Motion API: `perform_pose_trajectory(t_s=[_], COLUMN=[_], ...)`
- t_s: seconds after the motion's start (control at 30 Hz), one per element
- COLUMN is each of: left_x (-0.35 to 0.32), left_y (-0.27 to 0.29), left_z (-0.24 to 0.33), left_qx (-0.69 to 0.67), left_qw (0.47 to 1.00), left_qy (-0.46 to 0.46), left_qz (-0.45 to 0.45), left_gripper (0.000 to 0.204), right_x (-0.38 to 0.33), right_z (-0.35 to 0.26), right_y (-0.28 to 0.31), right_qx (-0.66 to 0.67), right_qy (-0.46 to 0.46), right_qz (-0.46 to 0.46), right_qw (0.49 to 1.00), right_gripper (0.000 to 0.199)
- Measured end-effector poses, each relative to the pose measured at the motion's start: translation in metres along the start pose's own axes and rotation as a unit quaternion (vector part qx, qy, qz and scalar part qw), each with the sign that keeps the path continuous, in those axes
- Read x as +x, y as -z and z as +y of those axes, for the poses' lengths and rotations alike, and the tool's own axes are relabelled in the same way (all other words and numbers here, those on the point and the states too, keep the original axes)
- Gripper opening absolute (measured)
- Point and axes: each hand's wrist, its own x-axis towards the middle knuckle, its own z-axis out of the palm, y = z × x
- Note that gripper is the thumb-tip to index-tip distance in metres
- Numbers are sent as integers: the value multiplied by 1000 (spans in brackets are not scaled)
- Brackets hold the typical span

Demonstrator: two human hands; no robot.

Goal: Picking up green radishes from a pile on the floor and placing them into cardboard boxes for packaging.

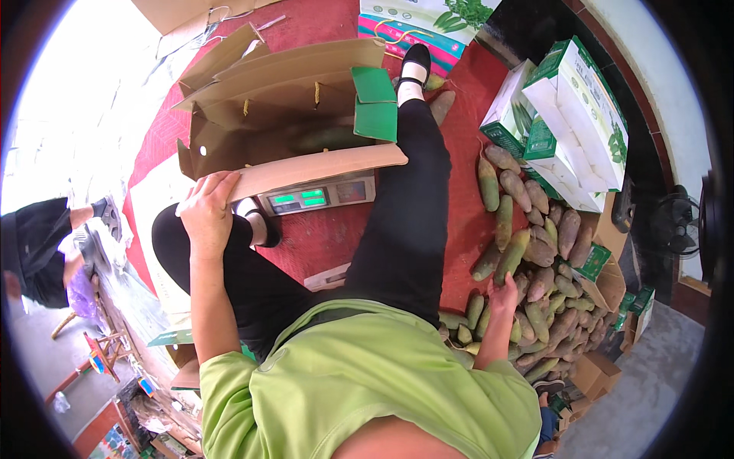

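My left hand point(208, 210) grips the near flap of an open cardboard carton point(306, 164), with its fingers over the flap's left end. The carton rests on a digital scale point(313, 199) with lit green displays, between my legs. Inside the carton, in shadow, lies a long dark green shape I cannot make out well. On the right, my right hand point(501, 300) is at the edge of a heap of radishes point(547, 306). Its thumb and fingers close round the lower end of a long green radish point(512, 255).
White and green printed cartons point(573, 115) stand behind the heap at the right. More boxes point(417, 30) sit at the top, near my foot. A fan point(679, 222) is by the wall. Another person's dark-clothed leg point(34, 249) shows at far left, near clear plastic sheeting point(115, 268).
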Motion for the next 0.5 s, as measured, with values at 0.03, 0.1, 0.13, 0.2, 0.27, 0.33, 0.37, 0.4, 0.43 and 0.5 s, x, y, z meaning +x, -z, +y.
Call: perform_pose_trajectory(t_s=[0.03, 0.1, 0.13, 0.2, 0.27, 0.33, 0.37, 0.4, 0.43, 0.5], left_x=[1, 0, -1, -2, -3, -3, -4, -3, -3, -2], left_y=[0, 1, 1, -2, -1, -1, 0, -1, 0, 1], left_z=[0, -2, -3, -4, -4, -3, -4, -5, -5, -5], left_qx=[-4, -9, -10, -20, -21, -36, -35, -37, -38, -41], left_qw=[1000, 1000, 1000, 1000, 1000, 999, 999, 999, 999, 999], left_qy=[-2, -1, -2, 2, 0, 3, 7, 5, 2, 6], left_qz=[0, 2, 2, 7, 7, 2, 4, 0, -4, -4], left_gripper=[29, 28, 28, 27, 27, 28, 28, 31, 34, 33], right_x=[-16, -46, -64, -105, -122, -145, -158, -172, -182, -200], right_z=[-6, -21, -30, -46, -62, -76, -81, -85, -86, -82], right_y=[-21, -71, -100, -160, -201, -249, -273, -296, -318, -362], right_qx=[-74, -120, -165, -206, -266, -307, -322, -337, -355, -399], right_qy=[53, 80, 104, 148, 191, 232, 225, 220, 216, 200], right_qz=[-60, -116, -169, -234, -294, -377, -414, -447, -465, -507], right_qw=[994, 983, 966, 939, 898, 842, 821, 799, 782, 737], right_gripper=[35, 36, 36, 38, 44, 54, 54, 54, 53, 50])
